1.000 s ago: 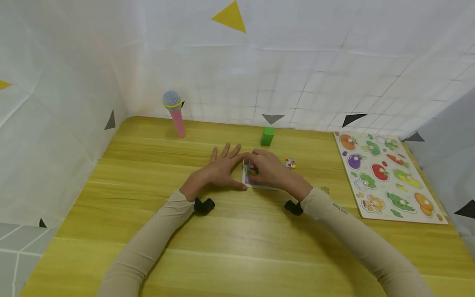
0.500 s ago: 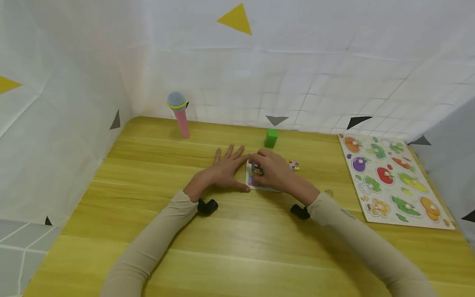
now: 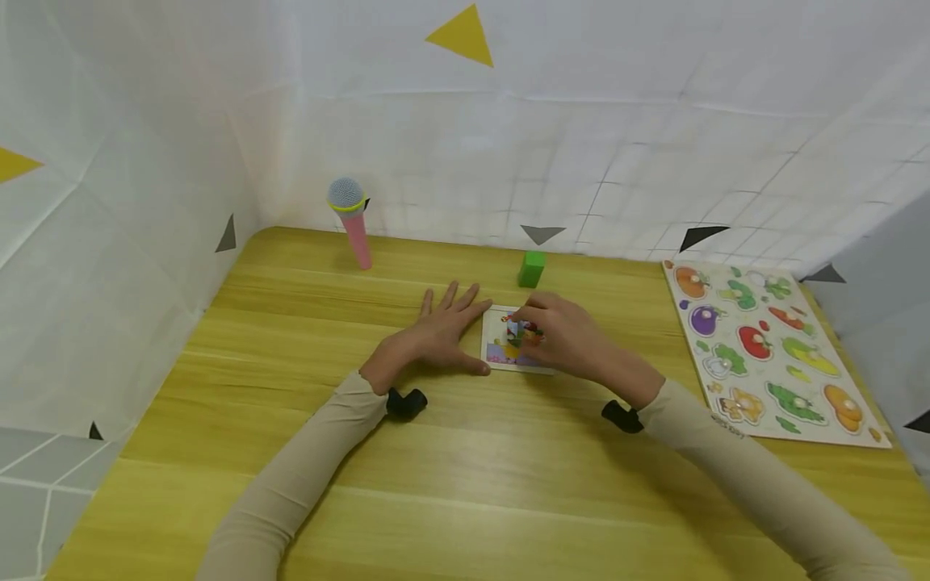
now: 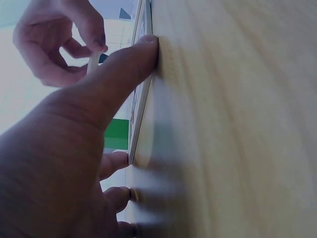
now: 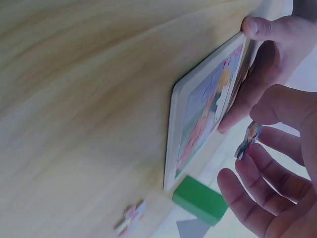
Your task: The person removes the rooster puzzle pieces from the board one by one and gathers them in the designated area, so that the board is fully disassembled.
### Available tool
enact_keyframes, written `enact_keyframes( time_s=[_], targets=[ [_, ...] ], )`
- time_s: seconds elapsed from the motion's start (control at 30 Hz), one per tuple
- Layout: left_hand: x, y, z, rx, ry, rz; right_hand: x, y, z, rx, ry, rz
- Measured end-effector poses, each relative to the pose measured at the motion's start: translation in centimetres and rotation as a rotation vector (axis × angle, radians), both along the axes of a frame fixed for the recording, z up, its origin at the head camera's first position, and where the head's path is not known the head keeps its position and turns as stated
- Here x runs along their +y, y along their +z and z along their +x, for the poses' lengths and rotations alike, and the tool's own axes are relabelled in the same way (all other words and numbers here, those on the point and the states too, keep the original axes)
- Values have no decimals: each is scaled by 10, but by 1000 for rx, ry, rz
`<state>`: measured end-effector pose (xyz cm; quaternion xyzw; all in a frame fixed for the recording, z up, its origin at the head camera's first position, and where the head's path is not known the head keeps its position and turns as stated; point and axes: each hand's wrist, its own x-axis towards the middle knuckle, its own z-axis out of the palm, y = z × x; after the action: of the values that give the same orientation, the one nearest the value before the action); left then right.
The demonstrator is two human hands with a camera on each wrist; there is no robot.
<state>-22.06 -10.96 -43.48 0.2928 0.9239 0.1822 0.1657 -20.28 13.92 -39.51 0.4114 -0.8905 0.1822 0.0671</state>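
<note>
Your left hand [image 3: 436,337] lies with its fingers spread on the table [image 3: 436,484], thumb at the near left corner of the small picture puzzle [image 3: 501,353] and index fingertip at its far left corner. Your right hand [image 3: 574,339] is over the right part of that puzzle, pinching a puzzle piece [image 5: 248,141] between thumb and fingers; the right wrist view shows you holding the piece above the puzzle, apart from its surface. The puzzle lies flat, with part of its picture hidden by your right hand from the head view. A loose piece [image 5: 131,217] lies on the table near the puzzle. Beyond the puzzle you have a green block [image 3: 531,269], and farther left a pink toy microphone [image 3: 356,234] stands on its handle. On your right lies the vegetable board [image 3: 770,355], its near edge partly covered by your right sleeve [image 3: 763,492]
</note>
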Motion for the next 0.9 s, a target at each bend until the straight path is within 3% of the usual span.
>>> enact_keyframes(
  time_s=[0.23, 0.9],
  targets=[
    [-3, -2, -1, -2, 8, -2, 15, 0, 4, 22, 24, 21],
    [1, -3, -1, 17, -2, 3, 61, -6, 15, -24, -53, 94]
  ],
)
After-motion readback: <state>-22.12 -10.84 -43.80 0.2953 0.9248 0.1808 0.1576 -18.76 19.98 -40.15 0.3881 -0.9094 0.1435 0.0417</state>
